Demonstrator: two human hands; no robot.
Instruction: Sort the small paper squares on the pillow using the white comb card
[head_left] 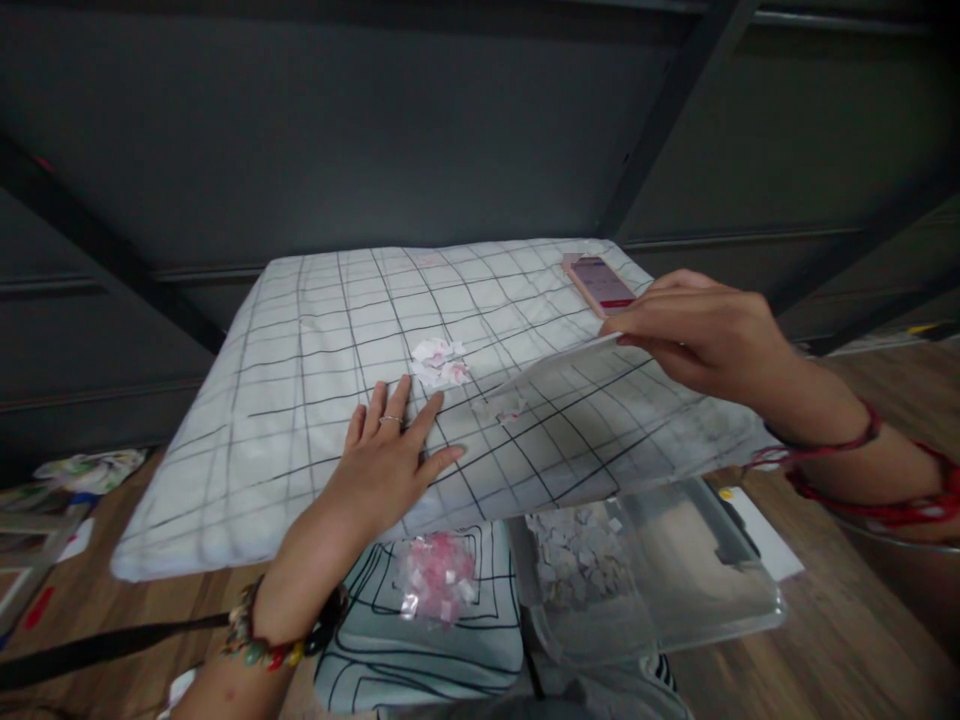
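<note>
My left hand [390,455] lies flat with its fingers spread on the white tablecloth with black grid lines [345,310]. Just beyond its fingertips is a small heap of crumpled white and pink paper scraps [439,362]. My right hand [701,325] pinches the tablecloth at the right and holds it raised in a fold. A few more scraps [504,405] lie at the foot of this fold. Close to my right fingers rests a phone [600,285] in a pink case with its screen lit.
Below the table's front edge, a clear plastic box [705,620] contains many small white paper pieces [577,550]. Left of it, a clear bag with pink and white bits [439,578] sits on a pale patterned cushion [420,675]. A dark panelled wall [375,130] stands behind the table.
</note>
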